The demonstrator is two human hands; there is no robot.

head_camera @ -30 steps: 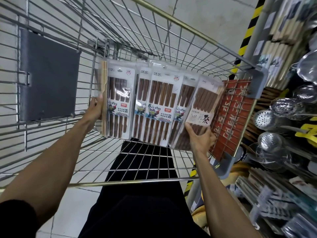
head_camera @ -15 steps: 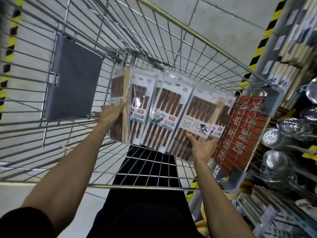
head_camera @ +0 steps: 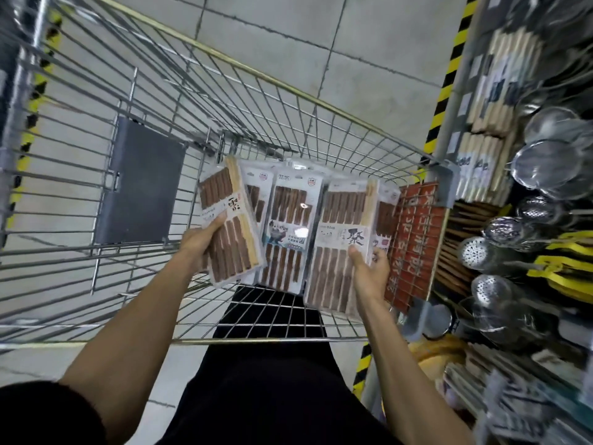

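Several clear packs of brown chopsticks stand side by side over the wire shopping cart (head_camera: 96, 200). My left hand (head_camera: 200, 240) grips the leftmost pack (head_camera: 229, 220), which is tilted with its printed face towards me. My right hand (head_camera: 369, 271) holds the right pack (head_camera: 340, 245) by its lower edge, thumb on the front. Between them stands a pack with a cartoon label (head_camera: 287, 232); more packs are partly hidden behind.
A grey plastic flap (head_camera: 141, 181) hangs on the cart's left wall and a red sign (head_camera: 414, 242) on its right end. Store shelving on the right holds metal strainers (head_camera: 552, 159), skimmers (head_camera: 475, 252), boxed chopsticks and yellow tools. Grey tiled floor lies beneath.
My left hand has turned its pack from edge-on to face me and pulled it apart from the row. The packs have shifted lower and to the right in view as the camera moved.
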